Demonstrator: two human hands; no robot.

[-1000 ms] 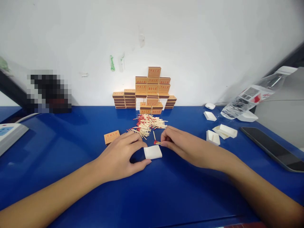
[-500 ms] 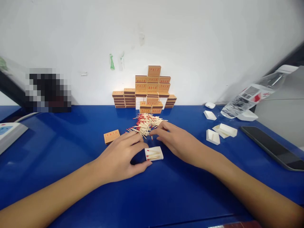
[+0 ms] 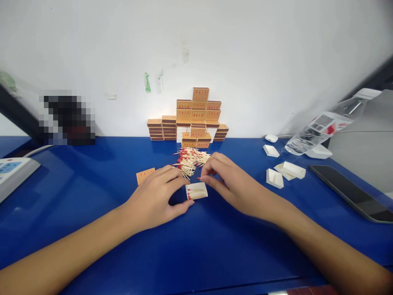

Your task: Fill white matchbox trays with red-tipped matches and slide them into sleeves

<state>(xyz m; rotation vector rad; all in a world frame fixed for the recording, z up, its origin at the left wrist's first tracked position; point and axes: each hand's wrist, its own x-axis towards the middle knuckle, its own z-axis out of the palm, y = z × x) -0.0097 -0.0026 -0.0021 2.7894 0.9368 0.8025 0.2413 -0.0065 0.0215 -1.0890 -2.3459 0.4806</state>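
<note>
My left hand [image 3: 159, 194] rests on the table, its thumb and forefinger gripping the left end of a small white matchbox tray [image 3: 201, 186]. Inside that tray lie several matches with their red heads to the left. Between the thumb and forefinger of my right hand [image 3: 225, 176] is a match [image 3: 198, 178], of which little more than the red head shows, just above the tray's far side. A loose pile of red-tipped matches [image 3: 187, 159] spreads just beyond both hands. Partly covered by my left fingers, an orange matchbox cover [image 3: 144, 175] lies to the left.
Stacked matchboxes [image 3: 198, 114] stand against the wall behind the pile. On the right are white trays [image 3: 274, 178], an earphone case [image 3: 271, 138], a tilted water bottle [image 3: 325, 125] and a black phone [image 3: 353, 194]. A white device [image 3: 16, 174] sits at the left edge.
My right hand has shifted slightly, and the match near its fingertips is now pinched closer to the tray. The tray and my left hand have moved a little away from me.
</note>
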